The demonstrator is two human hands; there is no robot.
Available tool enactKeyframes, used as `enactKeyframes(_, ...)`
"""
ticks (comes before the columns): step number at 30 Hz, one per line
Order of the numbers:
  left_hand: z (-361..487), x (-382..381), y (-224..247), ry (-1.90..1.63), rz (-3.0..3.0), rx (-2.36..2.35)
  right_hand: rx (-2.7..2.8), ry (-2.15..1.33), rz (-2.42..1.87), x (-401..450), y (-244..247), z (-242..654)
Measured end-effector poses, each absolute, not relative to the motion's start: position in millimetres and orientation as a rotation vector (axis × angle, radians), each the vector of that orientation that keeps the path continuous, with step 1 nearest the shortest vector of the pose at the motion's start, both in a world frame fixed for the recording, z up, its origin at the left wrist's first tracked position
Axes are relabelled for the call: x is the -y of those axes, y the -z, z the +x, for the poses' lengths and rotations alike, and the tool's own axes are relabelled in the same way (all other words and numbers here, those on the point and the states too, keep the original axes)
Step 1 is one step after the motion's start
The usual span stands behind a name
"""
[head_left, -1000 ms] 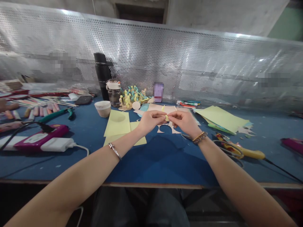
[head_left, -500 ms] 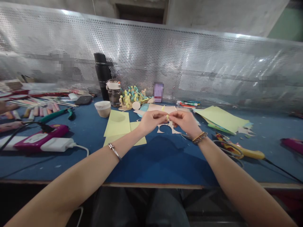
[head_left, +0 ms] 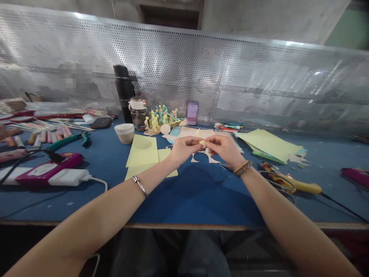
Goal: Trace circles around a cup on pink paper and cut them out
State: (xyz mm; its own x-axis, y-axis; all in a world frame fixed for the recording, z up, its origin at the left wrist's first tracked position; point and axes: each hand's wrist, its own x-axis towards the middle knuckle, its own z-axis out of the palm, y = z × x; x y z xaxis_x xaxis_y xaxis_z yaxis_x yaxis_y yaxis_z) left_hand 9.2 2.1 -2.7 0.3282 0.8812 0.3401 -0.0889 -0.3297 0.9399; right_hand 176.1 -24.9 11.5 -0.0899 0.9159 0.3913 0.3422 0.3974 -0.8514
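A small yellow paper piece [head_left: 202, 142] is pinched between the fingertips of both hands, above the middle of the blue table [head_left: 198, 200]. My left hand [head_left: 186, 149] holds it from the left, thumb and fingers pressed together. From the right, my right hand [head_left: 223, 149] grips it too, fingertips almost touching the left ones. Below and behind the hands lie cut paper scraps [head_left: 211, 157] and a pale pink sheet [head_left: 188, 132]. Yellow sheets [head_left: 142, 150] lie left of my left hand.
A paper cup [head_left: 125, 133], a jar [head_left: 138, 114] and a black thermos [head_left: 124, 92] stand back left, beside yellow and teal paper figures [head_left: 160, 118]. A yellow-handled tool [head_left: 305, 187] and a paper stack [head_left: 272, 144] lie right. At left is a purple power strip [head_left: 49, 169].
Between the fingertips, the yellow piece shows a little more and at a different angle. Both hands have stayed in nearly the same place.
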Motion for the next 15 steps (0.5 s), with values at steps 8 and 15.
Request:
enactKeyframes(8,9.8,-1.2,-1.3,-1.185,1.347,-0.755,1.639,-0.717,-1.107,22.8,-10.0,177.9)
enactKeyframes(15,9.7,-2.5,0.5,-1.154,1.321,-0.746,1.636,-0.716,-1.14,20.6,-7.8,178.4)
